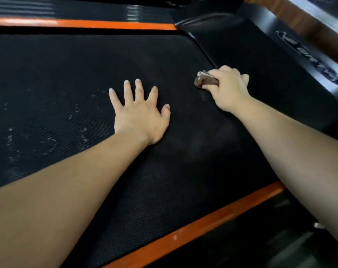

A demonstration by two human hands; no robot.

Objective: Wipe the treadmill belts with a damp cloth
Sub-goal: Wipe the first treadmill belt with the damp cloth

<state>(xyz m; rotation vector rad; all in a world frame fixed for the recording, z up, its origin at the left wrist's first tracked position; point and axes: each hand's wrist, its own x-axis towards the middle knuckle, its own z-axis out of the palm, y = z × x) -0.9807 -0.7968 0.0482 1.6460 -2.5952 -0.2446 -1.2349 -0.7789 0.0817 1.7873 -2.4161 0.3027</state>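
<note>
One black treadmill belt [67, 74] fills the view, bordered by two orange side rails, the far rail [87, 24] and the near rail [203, 221], with one black motor cover [270, 60] at its right end. Two bare hands are on it: the left hand [140, 115] lies flat near the belt's middle, its grip spread wide with five fingers splayed and holding nothing. The right hand [227, 88] has its grip curled round one bunched brown cloth [205, 80], held down on the belt just beside the cover's edge. Pale flecks [48, 132] speckle the belt left of the left hand.
</note>
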